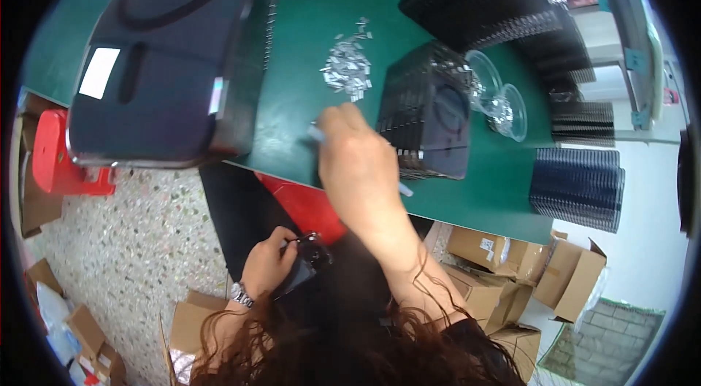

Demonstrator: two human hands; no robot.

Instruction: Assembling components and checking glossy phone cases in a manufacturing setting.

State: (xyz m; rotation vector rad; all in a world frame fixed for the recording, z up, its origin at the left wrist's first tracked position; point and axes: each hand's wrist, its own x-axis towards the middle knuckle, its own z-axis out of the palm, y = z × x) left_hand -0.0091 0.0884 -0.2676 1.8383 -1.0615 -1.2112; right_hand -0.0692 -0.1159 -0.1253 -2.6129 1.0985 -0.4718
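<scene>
My left hand (pixel 269 265) is low in front of me, left of the middle. Its thumb and fingers are closed on a small glossy black piece (pixel 312 249) whose kind I cannot make out. My right hand (pixel 358 159) reaches over the green table (pixel 288 116), fingers curled downward just below a loose pile of small silver metal pieces (pixel 347 68). A pale, slim stick (pixel 316 132) shows on both sides of this hand; whether it is gripped or lies beneath is unclear. The right fingertips are hidden and slightly blurred.
Left stands a large stack of black trays (pixel 168 101); right, a smaller black stack (pixel 427 116). Beyond it are clear round tubs (pixel 509 112) with silver pieces. More tray stacks (pixel 577 185) line the right side. Cardboard boxes (pixel 566 280) and a red stool (pixel 55 152) stand below.
</scene>
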